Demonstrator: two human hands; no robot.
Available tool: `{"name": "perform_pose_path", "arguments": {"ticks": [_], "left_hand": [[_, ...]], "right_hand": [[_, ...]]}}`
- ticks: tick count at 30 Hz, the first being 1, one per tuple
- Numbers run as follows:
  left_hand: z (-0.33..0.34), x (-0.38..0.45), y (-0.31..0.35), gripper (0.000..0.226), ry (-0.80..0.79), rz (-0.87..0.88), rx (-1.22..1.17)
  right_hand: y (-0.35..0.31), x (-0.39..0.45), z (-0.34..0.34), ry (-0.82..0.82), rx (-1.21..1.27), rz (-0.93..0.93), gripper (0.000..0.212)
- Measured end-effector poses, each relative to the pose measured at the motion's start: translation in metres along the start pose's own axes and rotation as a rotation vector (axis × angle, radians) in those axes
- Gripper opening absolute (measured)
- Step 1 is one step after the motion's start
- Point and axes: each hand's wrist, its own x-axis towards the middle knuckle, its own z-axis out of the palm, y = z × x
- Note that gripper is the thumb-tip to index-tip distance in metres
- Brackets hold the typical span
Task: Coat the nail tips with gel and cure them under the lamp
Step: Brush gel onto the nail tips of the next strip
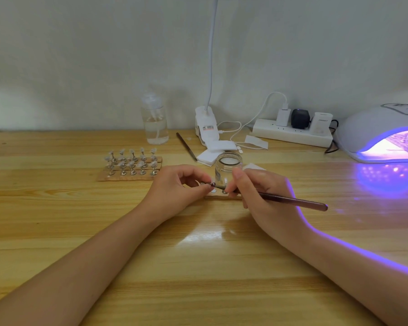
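Coating step in hand. Small nail tip [212, 184], hardly discernible, pinched in left hand [174, 188] fingertips just above counter [198, 255], before glass jar [227, 167]. Brush [292, 200] gripped pen-fashion in right hand [262, 196], bristles at tip. Next: steady even stroke, then transfer to lit lamp [386, 132] at right. Rack of tips [131, 164] stood left.

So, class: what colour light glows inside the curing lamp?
Violet-purple, inside the curing lamp, in the head view.

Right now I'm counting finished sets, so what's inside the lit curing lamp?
Inside the curing lamp, violet light shows what looks like a strip of nail-tip stands. The shell and frame edge hide the rest, so no count.
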Motion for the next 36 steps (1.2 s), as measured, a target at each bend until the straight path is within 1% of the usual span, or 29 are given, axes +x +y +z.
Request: {"name": "perform_pose_path", "arguments": {"ticks": [4, 6, 10, 14, 18, 20, 23, 26, 28, 32, 36], "left_hand": [[0.0003, 0.0002, 0.0004, 0.018, -0.007, -0.010, 0.007], [0.0007, 0.0002, 0.0010, 0.017, -0.006, -0.013, 0.020], [0.0009, -0.0006, 0.0021, 0.018, -0.016, 0.007, 0.035], [0.0013, -0.0001, 0.0022, 0.016, -0.015, -0.004, 0.046], [0.0016, 0.0008, 0.0009, 0.014, -0.013, -0.027, 0.045], [0.0013, 0.0008, 0.0007, 0.016, -0.018, -0.030, 0.045], [0.0014, 0.0009, 0.0005, 0.019, -0.026, -0.025, 0.056], [0.0013, 0.0010, 0.0007, 0.017, -0.023, -0.022, 0.064], [0.0017, 0.0013, 0.0008, 0.014, -0.030, -0.020, 0.064], [0.0018, 0.0021, 0.0004, 0.006, -0.035, -0.021, 0.059], [0.0010, 0.0014, -0.0002, 0.006, -0.031, -0.039, 0.052]], "right_hand": [[-0.0006, -0.0007, -0.0012, 0.020, 0.085, 0.013, 0.035], [-0.0011, 0.0002, -0.0012, 0.032, 0.059, 0.007, 0.034], [-0.0025, 0.0035, 0.0006, 0.017, -0.034, 0.057, 0.030], [-0.0013, 0.0038, 0.0011, 0.012, -0.046, 0.069, 0.026], [-0.0017, 0.0030, 0.0012, 0.015, -0.054, 0.088, 0.030], [-0.0012, 0.0023, 0.0009, 0.013, -0.054, 0.078, 0.034], [-0.0013, 0.0005, 0.0007, -0.002, -0.021, 0.031, 0.032], [-0.0023, -0.0006, -0.0009, 0.016, 0.071, 0.029, 0.034], [-0.0028, -0.0004, -0.0014, 0.032, 0.068, 0.009, 0.035], [-0.0012, 0.0025, 0.0001, 0.065, -0.005, 0.081, 0.033], [-0.0010, 0.0034, 0.0017, 0.049, -0.024, 0.116, 0.035]]}}
